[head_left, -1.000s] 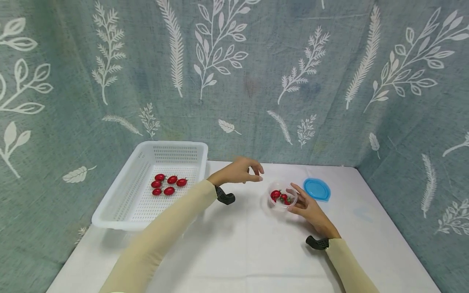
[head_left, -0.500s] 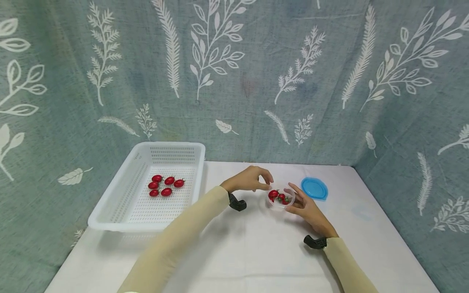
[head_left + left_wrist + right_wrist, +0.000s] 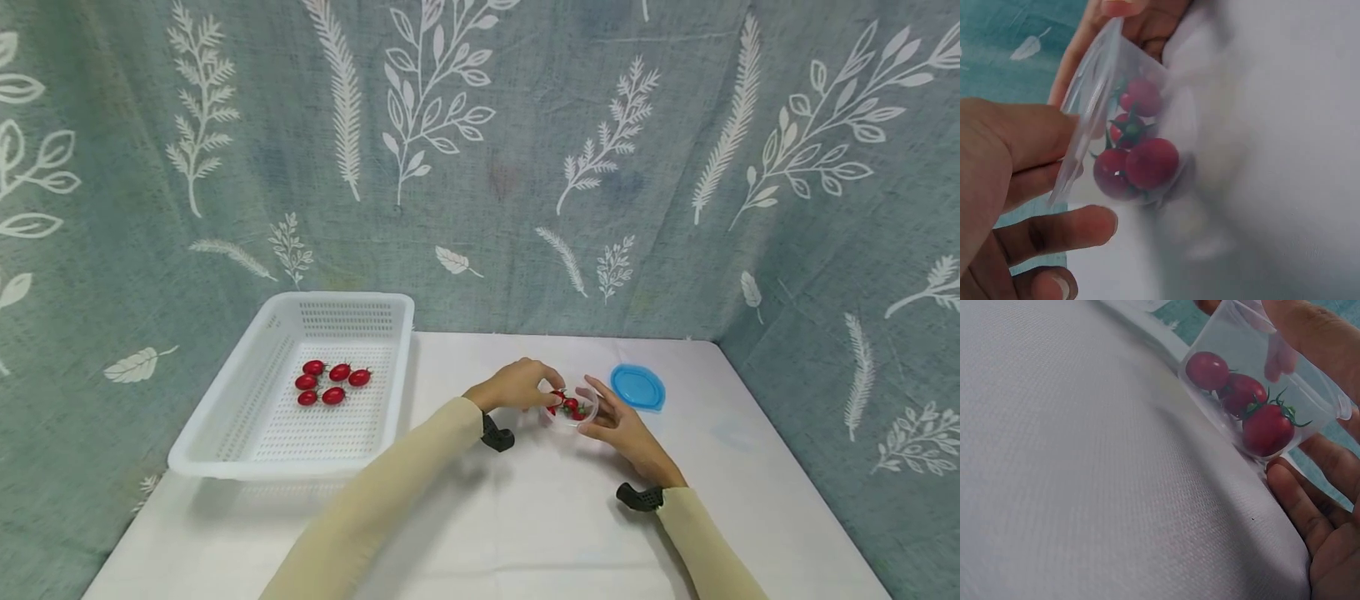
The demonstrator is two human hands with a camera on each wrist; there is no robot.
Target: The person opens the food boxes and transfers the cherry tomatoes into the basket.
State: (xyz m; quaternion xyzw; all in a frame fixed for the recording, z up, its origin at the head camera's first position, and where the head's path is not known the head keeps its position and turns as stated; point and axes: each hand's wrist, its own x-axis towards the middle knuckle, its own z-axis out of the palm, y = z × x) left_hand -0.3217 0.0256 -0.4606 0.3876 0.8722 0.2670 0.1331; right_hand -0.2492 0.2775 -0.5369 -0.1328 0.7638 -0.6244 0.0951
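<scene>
Both hands on the tomato tub

Right hand [image 3: 618, 425] cups the clear tub [image 3: 573, 407] from the right, steadying it mid-table. Left hand [image 3: 517, 386] reaches in, fingertips curled at the tomatoes [image 3: 568, 404]; can't tell if it's pinching one. Basket [image 3: 225, 433] sits far left

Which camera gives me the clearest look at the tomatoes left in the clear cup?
The right wrist view: the tomatoes show sharp through the clear cup, three countable, stems visible. The left wrist view shows them close but blurred through the wall. The head view shows only small red dots between both hands.
</scene>
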